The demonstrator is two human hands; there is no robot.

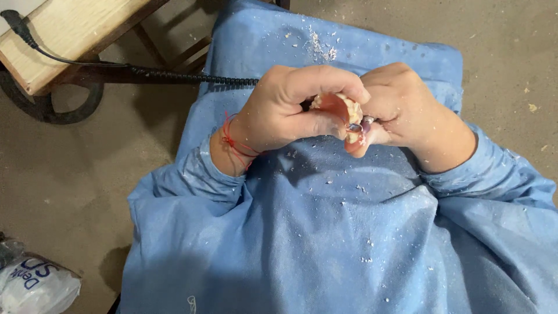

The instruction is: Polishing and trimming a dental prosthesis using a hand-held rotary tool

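Observation:
My left hand (285,110), with a red thread round its wrist, is closed on a pink denture (336,106) with pale teeth, held over my lap. My right hand (407,113) is curled tight against it from the right. A small metal tool tip (356,126) shows between my right fingers and the denture's lower edge. The tool's body is hidden inside my right hand. A black coiled cord (192,77) runs in from the left and disappears behind my left hand.
A blue gown (325,232) dusted with white chips covers my lap and arms. A wooden bench corner (64,35) stands at the top left with a dark ring (52,107) below it. A white plastic bag (35,285) lies on the dusty floor at the bottom left.

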